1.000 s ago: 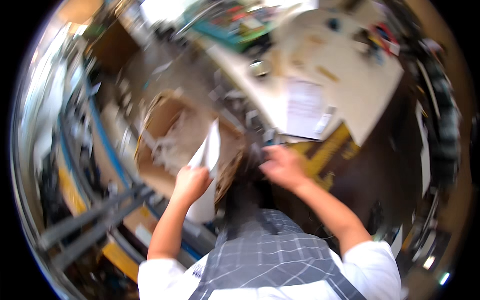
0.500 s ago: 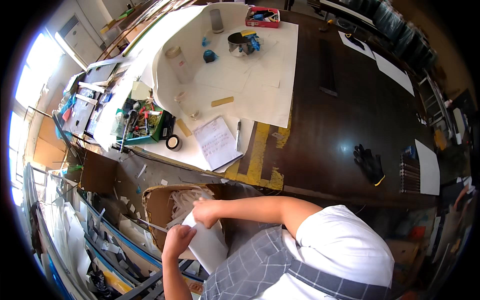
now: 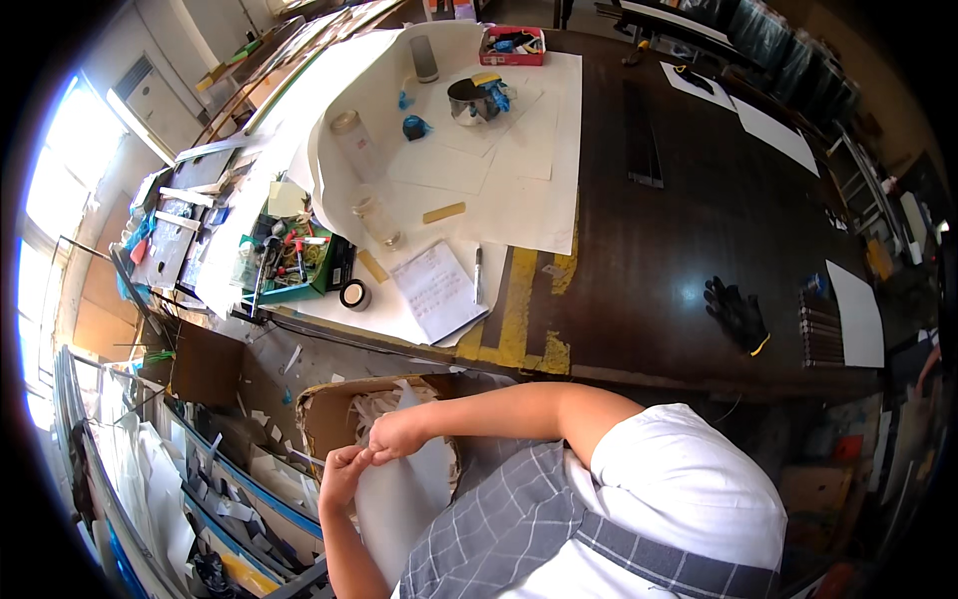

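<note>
A white sheet of paper or thin plastic (image 3: 384, 511) hangs between my arms, in front of my apron. My left hand (image 3: 343, 475) is closed on its upper left edge with thumb and fingers pinched. Right beside it, my right hand (image 3: 401, 433) is closed too, its fingertips meeting the left ones at the sheet's edge. Part of the sheet shows beyond my right wrist. Just past my hands stands a cardboard box (image 3: 321, 411) with white offcut strips (image 3: 377, 407) in it; my right forearm and the sheet hide some of the box.
Ahead is a dark table (image 3: 689, 230) with a notepad (image 3: 437, 290), a marker (image 3: 478, 272), a tape roll (image 3: 354, 295) and a green tool tray (image 3: 301, 292). A black glove (image 3: 735, 314) lies to the right. A rack of sheets and scraps (image 3: 215, 489) stands at the left.
My right hand has come down and left to meet the left hand at the sheet's edge. The sheet has shifted, and part of it now shows above my right forearm.
</note>
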Demonstrator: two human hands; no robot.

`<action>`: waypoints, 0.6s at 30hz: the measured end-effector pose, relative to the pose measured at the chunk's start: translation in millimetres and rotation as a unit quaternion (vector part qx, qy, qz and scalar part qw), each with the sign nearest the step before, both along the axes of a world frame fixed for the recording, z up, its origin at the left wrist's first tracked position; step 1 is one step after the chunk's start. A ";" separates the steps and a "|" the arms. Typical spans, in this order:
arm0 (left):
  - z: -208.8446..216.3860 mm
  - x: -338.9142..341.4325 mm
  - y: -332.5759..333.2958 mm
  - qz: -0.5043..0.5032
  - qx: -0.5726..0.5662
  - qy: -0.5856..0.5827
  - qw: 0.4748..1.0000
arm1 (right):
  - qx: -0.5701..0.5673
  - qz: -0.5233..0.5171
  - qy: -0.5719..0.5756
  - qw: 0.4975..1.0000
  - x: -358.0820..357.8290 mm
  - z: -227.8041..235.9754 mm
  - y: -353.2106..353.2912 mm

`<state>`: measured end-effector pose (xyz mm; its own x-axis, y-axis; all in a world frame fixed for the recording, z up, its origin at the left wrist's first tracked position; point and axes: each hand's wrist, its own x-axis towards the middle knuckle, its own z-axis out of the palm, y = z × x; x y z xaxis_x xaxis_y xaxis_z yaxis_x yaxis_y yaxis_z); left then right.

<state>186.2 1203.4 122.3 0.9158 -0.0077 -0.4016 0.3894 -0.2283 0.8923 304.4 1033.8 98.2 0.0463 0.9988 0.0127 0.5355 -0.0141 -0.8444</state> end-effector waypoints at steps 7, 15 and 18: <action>-45.9 -30.8 61.7 0.225 -0.040 -0.034 0.973 | 0.225 -0.052 -0.155 0.961 -9.6 -8.1 14.3; 9.3 -17.8 79.9 0.132 0.150 -0.051 0.979 | -0.045 -0.081 -0.113 0.989 -4.1 -44.3 16.8; 7.3 -23.3 133.1 0.227 0.254 -0.080 0.937 | -0.044 -0.180 -0.063 0.981 -8.6 -74.8 11.0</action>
<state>163.0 1336.5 129.6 0.8267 0.5525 -0.1060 0.4207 -0.4819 0.7686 295.8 1044.7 23.4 0.3996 0.9156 -0.0454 0.5825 -0.2919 -0.7586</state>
